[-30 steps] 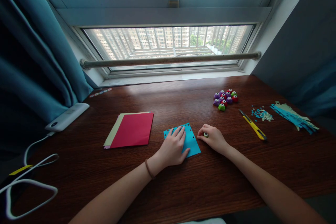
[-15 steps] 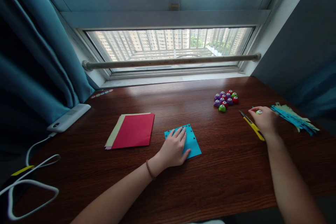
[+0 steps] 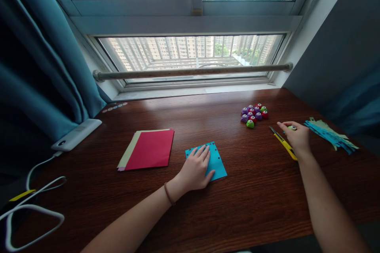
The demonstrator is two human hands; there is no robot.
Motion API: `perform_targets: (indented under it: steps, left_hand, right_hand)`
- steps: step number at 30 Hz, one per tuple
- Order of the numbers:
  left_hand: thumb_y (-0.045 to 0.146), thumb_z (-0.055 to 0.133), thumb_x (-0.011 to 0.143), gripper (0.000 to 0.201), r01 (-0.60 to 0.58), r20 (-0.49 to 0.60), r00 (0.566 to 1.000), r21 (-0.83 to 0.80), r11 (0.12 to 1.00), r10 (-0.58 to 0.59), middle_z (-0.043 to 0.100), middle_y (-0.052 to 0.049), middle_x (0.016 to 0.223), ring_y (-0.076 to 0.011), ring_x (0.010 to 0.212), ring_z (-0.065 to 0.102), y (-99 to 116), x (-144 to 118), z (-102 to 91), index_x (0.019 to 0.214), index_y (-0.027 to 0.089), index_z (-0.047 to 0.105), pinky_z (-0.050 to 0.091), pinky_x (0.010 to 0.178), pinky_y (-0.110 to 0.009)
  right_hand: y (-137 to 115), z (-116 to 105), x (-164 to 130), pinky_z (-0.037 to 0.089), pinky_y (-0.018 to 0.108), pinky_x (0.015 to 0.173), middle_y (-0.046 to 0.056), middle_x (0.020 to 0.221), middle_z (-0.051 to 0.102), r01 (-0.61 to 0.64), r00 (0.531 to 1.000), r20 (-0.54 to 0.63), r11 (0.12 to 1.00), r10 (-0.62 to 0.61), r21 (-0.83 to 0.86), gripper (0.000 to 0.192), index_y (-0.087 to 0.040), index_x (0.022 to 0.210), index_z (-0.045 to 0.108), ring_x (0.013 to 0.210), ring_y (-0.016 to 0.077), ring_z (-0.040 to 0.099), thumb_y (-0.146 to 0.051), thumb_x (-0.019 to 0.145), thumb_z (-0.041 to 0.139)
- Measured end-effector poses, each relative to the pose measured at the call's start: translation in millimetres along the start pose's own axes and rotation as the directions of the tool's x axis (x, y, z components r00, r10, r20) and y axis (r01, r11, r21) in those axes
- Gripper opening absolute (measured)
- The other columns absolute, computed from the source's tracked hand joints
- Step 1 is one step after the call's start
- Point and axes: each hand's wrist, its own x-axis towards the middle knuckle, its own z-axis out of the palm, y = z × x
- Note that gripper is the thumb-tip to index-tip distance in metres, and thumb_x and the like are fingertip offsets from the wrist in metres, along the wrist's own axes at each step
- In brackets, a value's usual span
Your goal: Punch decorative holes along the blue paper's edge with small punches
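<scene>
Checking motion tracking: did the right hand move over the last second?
Yes. The right hand went from beside the blue paper rightward to the yellow knife.

- The left hand (image 3: pixel 196 170) covers the lower left part of the blue sheet (image 3: pixel 214 159), so the punched holes there are hidden.
- The small green punch (image 3: pixel 292 128) sits mostly enclosed in the right hand (image 3: pixel 295 136); its shape is too small to tell.
- The yellow knife (image 3: pixel 283 142) passes under that hand at its 4 o'clock end.
- The white cable (image 3: pixel 32 209) runs off the frame at 8 o'clock.
- The paper under the red sheet (image 3: pixel 150 149) shows only a pale edge.
</scene>
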Motion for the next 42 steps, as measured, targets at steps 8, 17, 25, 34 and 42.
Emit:
perform_targets:
  steps: [8, 17, 25, 34, 42]
  left_hand:
    - [0.048, 0.041, 0.085, 0.062, 0.002, 0.003, 1.000, -0.008, 1.000, -0.002, 0.038, -0.018, 0.139, -0.0334, 0.130, 0.032, -1, 0, 0.7, 0.131, 0.006, 0.044, 0.026, 0.105, -0.047]
    - [0.048, 0.042, 0.085, 0.062, -0.030, -0.021, 0.999, -0.057, 0.998, 0.029, 0.036, -0.016, 0.141, -0.0310, 0.132, 0.028, -2, 0, 2.3, 0.133, 0.008, 0.041, 0.023, 0.107, -0.049]
    - [0.048, 0.043, 0.085, 0.063, -0.029, -0.026, 0.999, -0.088, 0.996, 0.027, 0.033, -0.015, 0.143, -0.0308, 0.133, 0.027, -3, -1, 4.4, 0.134, 0.009, 0.039, 0.022, 0.107, -0.050]
    - [0.047, 0.045, 0.084, 0.062, -0.037, -0.037, 0.999, -0.105, 0.994, 0.034, 0.034, -0.014, 0.142, -0.0296, 0.134, 0.026, -4, -1, 4.3, 0.134, 0.010, 0.039, 0.024, 0.107, -0.050]
    - [0.046, 0.046, 0.084, 0.063, -0.032, -0.017, 0.999, -0.105, 0.994, 0.030, 0.033, -0.014, 0.143, -0.0306, 0.133, 0.027, -3, -1, 1.8, 0.135, 0.011, 0.038, 0.023, 0.107, -0.050]
  right_hand:
    - [-13, 43, -26, 0.050, 0.034, 0.069, 0.008, 0.083, 0.065, 0.014, 0.943, 0.321, 0.977, -0.082, 0.211, 0.044, -0.014, 0.102, 0.063, 0.075, 0.0209, 0.062, -0.046, 0.073, 0.056]
    - [-5, 68, 5, 0.041, 0.040, 0.084, 0.011, 0.092, 0.065, 0.247, 0.944, 0.261, 0.957, -0.202, -0.154, 0.023, -0.018, 0.088, 0.065, 0.087, 0.0278, 0.057, -0.032, 0.070, 0.061]
    - [-9, 78, 18, 0.043, 0.037, 0.080, 0.015, 0.097, 0.060, 0.282, 0.944, 0.254, 0.914, -0.211, -0.291, 0.027, -0.013, 0.092, 0.066, 0.090, 0.0280, 0.055, -0.027, 0.070, 0.063]
    - [-39, 73, -13, 0.041, 0.039, 0.083, 0.016, 0.102, 0.060, 0.268, 0.956, 0.169, 0.947, -0.239, -0.176, 0.035, -0.014, 0.098, 0.064, 0.088, 0.0271, 0.056, -0.041, 0.084, 0.048]
    - [-43, 84, -36, 0.047, 0.030, 0.073, 0.005, 0.081, 0.070, 0.311, 0.871, 0.361, 0.943, -0.333, 0.118, 0.039, -0.018, 0.081, 0.068, 0.078, 0.0219, 0.064, -0.046, 0.087, 0.042]
